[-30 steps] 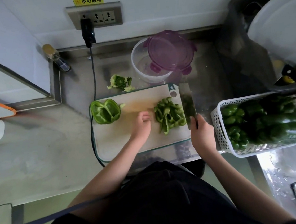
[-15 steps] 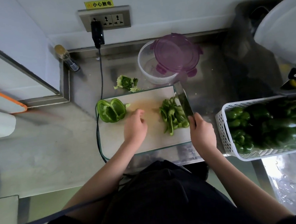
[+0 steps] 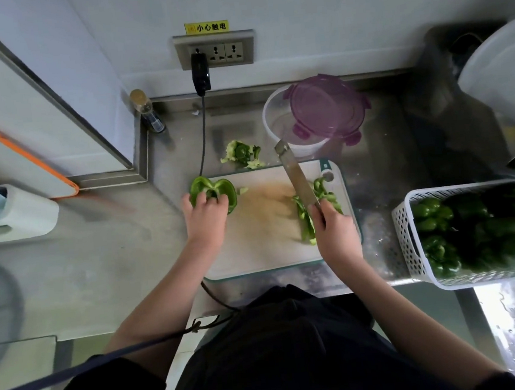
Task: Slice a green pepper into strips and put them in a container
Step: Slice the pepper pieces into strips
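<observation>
Left hand [image 3: 205,214]: fingers curled over the uncut pepper half [image 3: 213,192] at the far-left corner of the cutting board [image 3: 264,250] — gripping it.
Right hand [image 3: 337,234]: closed round the handle of the cleaver [image 3: 296,175]; the blade angles up and away across the board, its tip toward the container.
Cut strips [image 3: 314,208]: a loose pile on the right side of the board, partly under the blade and the right hand.
Container [image 3: 277,123]: clear tub on the steel surface [image 3: 115,265] just behind the board, no strips visible inside, its purple lid [image 3: 325,109] resting askew across the opening.
Surroundings: pepper core and seeds [image 3: 241,154] behind the board; white basket [image 3: 412,243] of whole peppers to the right.
Risk: the blade could nick the left fingers if the half is drawn under it carelessly — and strips may spill, since the lid partly covers the tub.
</observation>
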{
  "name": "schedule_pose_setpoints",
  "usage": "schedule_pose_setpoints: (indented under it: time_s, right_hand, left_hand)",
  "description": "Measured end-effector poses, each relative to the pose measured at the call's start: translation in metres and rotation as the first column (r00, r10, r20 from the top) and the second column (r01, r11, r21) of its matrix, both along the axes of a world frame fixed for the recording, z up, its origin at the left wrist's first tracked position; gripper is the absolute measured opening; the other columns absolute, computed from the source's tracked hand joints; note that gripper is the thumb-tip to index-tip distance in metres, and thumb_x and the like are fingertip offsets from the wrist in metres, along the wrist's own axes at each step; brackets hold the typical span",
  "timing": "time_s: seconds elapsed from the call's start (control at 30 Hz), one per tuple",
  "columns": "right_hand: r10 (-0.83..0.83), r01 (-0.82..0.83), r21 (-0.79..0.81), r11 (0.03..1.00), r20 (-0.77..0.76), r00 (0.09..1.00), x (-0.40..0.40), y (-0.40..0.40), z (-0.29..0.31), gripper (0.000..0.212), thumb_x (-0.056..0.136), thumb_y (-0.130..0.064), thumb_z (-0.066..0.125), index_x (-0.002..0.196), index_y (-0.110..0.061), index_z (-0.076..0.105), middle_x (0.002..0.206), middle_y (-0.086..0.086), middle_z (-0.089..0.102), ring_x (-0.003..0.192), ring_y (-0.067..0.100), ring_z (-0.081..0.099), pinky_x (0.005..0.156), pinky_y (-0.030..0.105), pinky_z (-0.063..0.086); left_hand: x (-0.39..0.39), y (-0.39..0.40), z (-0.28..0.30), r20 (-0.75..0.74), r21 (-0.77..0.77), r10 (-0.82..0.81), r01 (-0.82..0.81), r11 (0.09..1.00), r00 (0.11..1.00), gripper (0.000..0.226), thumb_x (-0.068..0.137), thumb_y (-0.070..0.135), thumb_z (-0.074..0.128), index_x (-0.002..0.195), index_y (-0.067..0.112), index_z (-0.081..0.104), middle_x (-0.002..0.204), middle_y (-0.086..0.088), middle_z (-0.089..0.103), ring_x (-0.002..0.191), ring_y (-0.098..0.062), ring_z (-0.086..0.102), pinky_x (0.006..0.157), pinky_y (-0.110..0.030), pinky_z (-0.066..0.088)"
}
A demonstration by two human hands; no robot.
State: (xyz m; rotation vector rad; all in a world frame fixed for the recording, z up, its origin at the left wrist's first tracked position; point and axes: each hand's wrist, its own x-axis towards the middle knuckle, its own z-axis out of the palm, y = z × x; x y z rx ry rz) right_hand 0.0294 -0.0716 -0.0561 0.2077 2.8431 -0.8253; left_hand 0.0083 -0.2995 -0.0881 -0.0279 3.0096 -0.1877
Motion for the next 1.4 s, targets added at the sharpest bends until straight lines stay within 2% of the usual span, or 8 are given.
schedule_pose_setpoints:
  time_s: [0.1,0.4,0.57,0.73,0.83,0.97,1.2,1.4]
  right_hand:
    - [-0.03,0.03,-0.007,1.0,-0.04,0.999,0.003,-0.006,0.003,0.027,0.101,-0.03,0.036,0.083,-0.011,0.044,0.053,-0.001,0.044,0.048,0.024,0.043,0.043,0.029,0.029]
    - [0.012,-0.013,-0.088,0.996,-0.007,1.0,0.008,-0.026,0.001,0.023,0.101,-0.027,0.038,0.088,-0.01,0.046,0.059,0.007,0.052,0.052,0.029,0.05,0.046,0.032,0.037]
    - [-0.012,0.014,-0.126,0.992,0.014,1.0,0.01,-0.029,-0.006,0.026,0.1,-0.032,0.038,0.082,-0.014,0.044,0.057,0.002,0.05,0.048,0.023,0.047,0.044,0.027,0.03]
    - [-0.102,0.109,-0.189,0.976,0.044,0.994,0.013,-0.023,-0.005,0.029,0.101,-0.03,0.038,0.081,-0.01,0.046,0.057,0.0,0.048,0.048,0.016,0.042,0.044,0.027,0.027]
    - [-0.156,0.161,-0.218,0.963,0.042,0.987,0.014,-0.022,-0.004,0.03,0.1,-0.029,0.04,0.076,-0.012,0.044,0.058,-0.002,0.046,0.049,0.014,0.04,0.045,0.025,0.027]
    - [-0.16,0.175,-0.251,0.952,0.081,0.984,0.017,-0.021,-0.005,0.031,0.1,-0.028,0.04,0.073,-0.015,0.041,0.058,-0.001,0.045,0.05,0.013,0.039,0.046,0.025,0.029]
    - [-0.024,0.054,-0.241,0.969,0.127,0.992,0.026,-0.029,-0.011,0.029,0.1,-0.03,0.04,0.074,-0.017,0.041,0.054,-0.002,0.042,0.046,0.013,0.037,0.046,0.026,0.027]
    - [0.038,-0.003,-0.211,0.977,0.166,0.985,0.031,-0.036,-0.017,0.028,0.099,-0.032,0.04,0.078,-0.015,0.043,0.058,0.0,0.046,0.051,0.02,0.042,0.048,0.03,0.032]
  left_hand:
    - [0.002,-0.003,0.001,-0.102,-0.006,-0.074,0.074,0.997,0.992,0.02,0.057,0.008,0.078,0.072,0.016,0.068,0.061,-0.002,0.062,0.072,-0.025,0.059,0.09,-0.041,0.028]
    - [0.016,0.025,0.004,-0.107,0.111,-0.454,0.465,0.879,0.884,0.03,0.045,0.025,0.087,0.069,0.019,0.071,0.067,0.003,0.063,0.069,-0.02,0.061,0.075,-0.031,0.035]
    - [0.021,0.04,-0.001,0.157,0.235,-0.56,0.52,0.821,0.814,0.039,0.093,0.021,0.051,0.131,0.013,0.053,0.122,-0.006,0.058,0.119,-0.024,0.045,0.098,-0.033,0.032]
    - [0.015,0.03,-0.004,-0.055,0.326,-0.564,0.549,0.77,0.824,0.053,0.073,0.033,0.077,0.12,0.013,0.063,0.114,-0.007,0.062,0.113,-0.03,0.053,0.099,-0.041,0.034]
    - [0.009,0.023,-0.003,-0.086,0.348,-0.346,0.353,0.868,0.934,0.067,0.072,0.055,0.07,0.127,0.02,0.055,0.132,-0.006,0.05,0.124,-0.03,0.041,0.103,-0.048,0.033]
    - [0.005,0.021,-0.005,0.244,0.538,-0.064,-0.08,0.839,0.968,0.086,0.069,0.059,0.07,0.137,0.02,0.035,0.136,-0.007,0.03,0.125,-0.03,0.03,0.097,-0.045,0.042]
    - [0.003,0.03,-0.01,0.402,0.768,0.24,-0.468,0.436,0.884,0.043,0.076,0.009,0.073,0.114,0.013,0.054,0.116,-0.009,0.056,0.1,-0.019,0.054,0.078,-0.023,0.043]
    - [-0.004,0.03,-0.01,0.407,0.713,0.27,-0.488,0.503,0.873,0.014,0.077,0.006,0.059,0.089,0.012,0.058,0.1,-0.014,0.058,0.08,-0.024,0.059,0.063,-0.026,0.044]
